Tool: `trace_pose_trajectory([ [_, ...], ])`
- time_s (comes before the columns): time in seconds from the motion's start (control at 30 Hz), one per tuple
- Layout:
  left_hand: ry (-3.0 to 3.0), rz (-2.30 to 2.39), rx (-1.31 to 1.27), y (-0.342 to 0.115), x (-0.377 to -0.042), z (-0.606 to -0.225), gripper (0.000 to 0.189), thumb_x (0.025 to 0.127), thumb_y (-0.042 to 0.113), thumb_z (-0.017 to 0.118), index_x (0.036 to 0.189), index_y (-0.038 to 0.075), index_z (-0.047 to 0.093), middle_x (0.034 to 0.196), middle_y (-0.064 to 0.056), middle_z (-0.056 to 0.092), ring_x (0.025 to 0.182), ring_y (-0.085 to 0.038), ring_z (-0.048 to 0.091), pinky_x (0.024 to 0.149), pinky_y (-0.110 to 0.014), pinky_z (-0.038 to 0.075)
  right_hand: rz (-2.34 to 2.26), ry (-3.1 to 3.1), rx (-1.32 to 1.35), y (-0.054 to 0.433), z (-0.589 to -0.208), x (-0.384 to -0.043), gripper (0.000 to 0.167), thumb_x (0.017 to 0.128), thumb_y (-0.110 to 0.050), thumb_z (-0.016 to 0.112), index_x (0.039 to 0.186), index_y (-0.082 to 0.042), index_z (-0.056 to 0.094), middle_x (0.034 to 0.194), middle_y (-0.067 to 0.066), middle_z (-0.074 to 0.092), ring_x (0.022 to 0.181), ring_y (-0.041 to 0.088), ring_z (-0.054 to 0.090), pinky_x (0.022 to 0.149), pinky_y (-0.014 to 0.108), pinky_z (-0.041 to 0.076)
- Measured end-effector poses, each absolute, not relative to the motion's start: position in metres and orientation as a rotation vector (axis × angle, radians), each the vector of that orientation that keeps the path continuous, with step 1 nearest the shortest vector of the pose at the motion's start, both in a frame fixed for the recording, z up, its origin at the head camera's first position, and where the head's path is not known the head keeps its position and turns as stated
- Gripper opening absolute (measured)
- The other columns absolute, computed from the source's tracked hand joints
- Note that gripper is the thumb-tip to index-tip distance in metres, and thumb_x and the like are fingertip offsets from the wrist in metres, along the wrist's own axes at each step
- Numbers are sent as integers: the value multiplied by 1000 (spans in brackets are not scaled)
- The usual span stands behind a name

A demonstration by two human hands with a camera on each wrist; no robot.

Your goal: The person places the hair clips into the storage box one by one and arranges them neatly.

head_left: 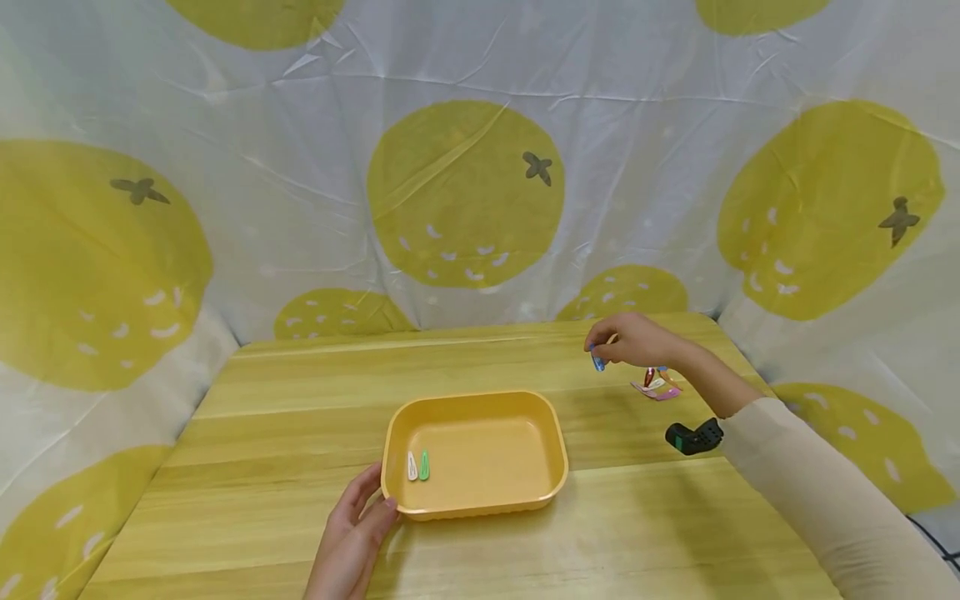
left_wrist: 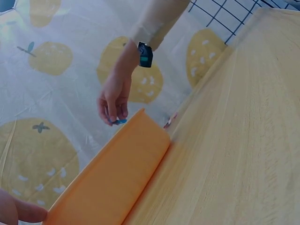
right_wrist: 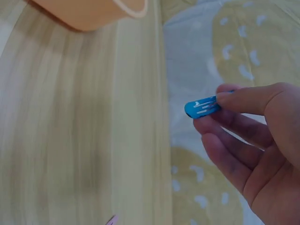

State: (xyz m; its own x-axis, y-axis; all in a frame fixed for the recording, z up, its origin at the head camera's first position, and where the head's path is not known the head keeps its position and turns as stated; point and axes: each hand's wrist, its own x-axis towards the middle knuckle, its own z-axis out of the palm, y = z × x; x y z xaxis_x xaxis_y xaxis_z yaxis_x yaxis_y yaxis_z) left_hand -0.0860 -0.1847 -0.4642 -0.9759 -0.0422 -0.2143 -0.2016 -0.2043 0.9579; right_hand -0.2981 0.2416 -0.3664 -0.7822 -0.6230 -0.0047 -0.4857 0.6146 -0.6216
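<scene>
A blue snap hair clip [right_wrist: 202, 107] with white marks is pinched between the thumb and fingers of my right hand [head_left: 636, 340], raised over the far right of the table. My left hand [head_left: 352, 527] holds the near left corner of a yellow plastic tray [head_left: 557, 467], its thumb at the rim. Inside the tray, near its left wall, a white hair clip [head_left: 412, 467] and a green hair clip [head_left: 424, 465] lie side by side. Several loose hair clips [head_left: 666, 393], pink, red and orange among them, lie on the table below my right wrist.
The wooden table [head_left: 300, 417] meets a lemon-print curtain [head_left: 465, 192] at its back and sides. A black camera device [head_left: 693, 437] sits at my right wrist. Dark wire grid [left_wrist: 220, 16] shows beyond the table in the left wrist view.
</scene>
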Motion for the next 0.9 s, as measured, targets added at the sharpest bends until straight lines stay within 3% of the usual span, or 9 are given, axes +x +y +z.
trace_pose_trajectory([
  [0.5, 1916, 2324, -310, -185, -85, -462, 64, 102, -4, 52, 159, -5, 22, 163, -26, 20, 147, -46, 27, 105, -31, 49, -775, 2526, -1133, 178, -349, -297, 11, 104, -6, 61, 100, -10, 70, 84, -2, 73, 79, 11, 68, 73, 34, 58],
  [0.9, 1909, 2337, -290, -185, -85, -463, 62, 102, -5, 52, 158, -5, 25, 162, -25, 22, 147, -44, 28, 104, -30, 49, -675, 2425, -1233, 132, -345, -298, 12, 101, -5, 63, 100, -12, 73, 87, -3, 73, 84, 22, 69, 68, 31, 57],
])
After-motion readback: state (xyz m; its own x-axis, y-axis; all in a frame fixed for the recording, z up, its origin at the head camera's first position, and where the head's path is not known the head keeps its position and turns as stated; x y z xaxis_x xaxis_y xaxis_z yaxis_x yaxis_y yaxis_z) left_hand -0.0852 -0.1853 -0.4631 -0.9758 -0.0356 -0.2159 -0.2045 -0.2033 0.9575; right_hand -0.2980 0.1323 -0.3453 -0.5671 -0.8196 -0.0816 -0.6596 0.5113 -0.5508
